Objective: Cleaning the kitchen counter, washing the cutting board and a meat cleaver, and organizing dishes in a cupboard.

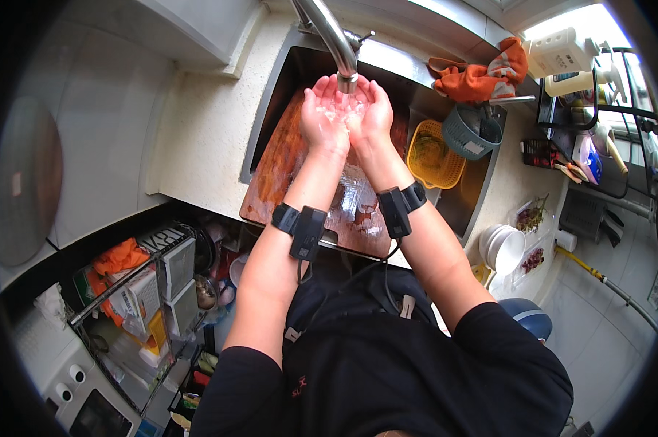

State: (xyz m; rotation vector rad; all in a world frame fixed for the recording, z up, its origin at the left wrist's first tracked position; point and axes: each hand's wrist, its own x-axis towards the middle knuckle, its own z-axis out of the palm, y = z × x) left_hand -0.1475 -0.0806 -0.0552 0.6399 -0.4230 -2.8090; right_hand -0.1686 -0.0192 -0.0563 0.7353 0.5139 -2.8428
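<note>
My left hand (323,123) and my right hand (374,117) are cupped side by side, palms up, under the spout of a metal faucet (334,38). Clear water (340,113) pools and splashes in the palms. Neither hand grips a solid object. Below them a wet wooden cutting board (277,172) slopes across the sink (262,123), its near end over the front rim. My forearms cover part of the board. Each forearm wears a black strapped device with a cable.
Right in the sink sit a yellow plastic basket (435,155) and a grey-blue strainer basket (471,134). An orange cloth (482,74) hangs behind them. Stacked white bowls (502,248) and grapes (532,259) in clear trays rest on the right counter. A black rack (569,120) holds bottles.
</note>
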